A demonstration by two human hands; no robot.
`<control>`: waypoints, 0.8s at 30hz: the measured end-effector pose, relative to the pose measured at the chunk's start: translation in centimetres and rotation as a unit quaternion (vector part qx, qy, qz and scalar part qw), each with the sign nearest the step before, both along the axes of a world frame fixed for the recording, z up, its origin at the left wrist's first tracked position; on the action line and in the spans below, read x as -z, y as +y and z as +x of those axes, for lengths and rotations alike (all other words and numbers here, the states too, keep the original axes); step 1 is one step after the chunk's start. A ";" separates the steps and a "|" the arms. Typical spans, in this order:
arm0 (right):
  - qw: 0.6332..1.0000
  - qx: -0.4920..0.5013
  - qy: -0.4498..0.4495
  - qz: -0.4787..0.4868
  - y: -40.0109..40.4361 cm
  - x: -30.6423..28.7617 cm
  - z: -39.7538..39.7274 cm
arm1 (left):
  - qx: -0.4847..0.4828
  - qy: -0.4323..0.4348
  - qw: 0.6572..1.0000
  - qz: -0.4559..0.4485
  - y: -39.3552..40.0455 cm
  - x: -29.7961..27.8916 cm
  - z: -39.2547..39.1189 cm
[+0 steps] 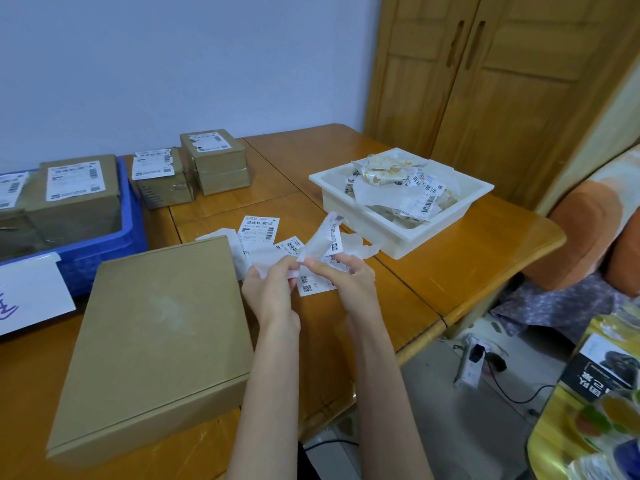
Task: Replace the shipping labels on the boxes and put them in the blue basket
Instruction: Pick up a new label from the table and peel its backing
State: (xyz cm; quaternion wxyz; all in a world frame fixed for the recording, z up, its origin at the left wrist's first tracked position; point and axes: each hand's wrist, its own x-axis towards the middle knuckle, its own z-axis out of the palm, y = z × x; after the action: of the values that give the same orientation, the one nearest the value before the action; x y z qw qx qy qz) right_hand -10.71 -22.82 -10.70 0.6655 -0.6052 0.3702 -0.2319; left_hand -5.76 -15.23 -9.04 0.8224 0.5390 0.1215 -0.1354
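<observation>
Head view showed the label (323, 242) pinched between both hands' fingers, left hand (268, 284) peeling backing, right hand (346, 275) gripping. The bare box (156, 337) lay just left of the left fingers, long axis running away across the worktop (450, 268).

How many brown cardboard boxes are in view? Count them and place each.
5. One large flat brown cardboard box lies near the hands; two smaller ones stand at the table's far side; two sit in the blue plastic basket, which may hide more.
</observation>
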 end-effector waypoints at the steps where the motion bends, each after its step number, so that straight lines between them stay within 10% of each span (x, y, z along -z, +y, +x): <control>1: 1.000 0.017 -0.010 0.017 0.0 -0.1 0.1 | -0.009 -0.014 1.000 0.010 -0.1 0.1 -0.1; 24: 0.993 -0.005 -0.086 -0.087 0.5 -0.3 0.4 | 0.033 -0.033 0.999 0.017 -0.6 0.7 -0.1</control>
State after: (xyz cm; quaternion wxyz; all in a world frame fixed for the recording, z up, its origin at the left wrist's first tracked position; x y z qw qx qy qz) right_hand -10.28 -22.37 -10.39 0.6412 -0.6402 0.2870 -0.3109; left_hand -5.90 -15.79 -9.78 0.8117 0.5610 0.0787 -0.1420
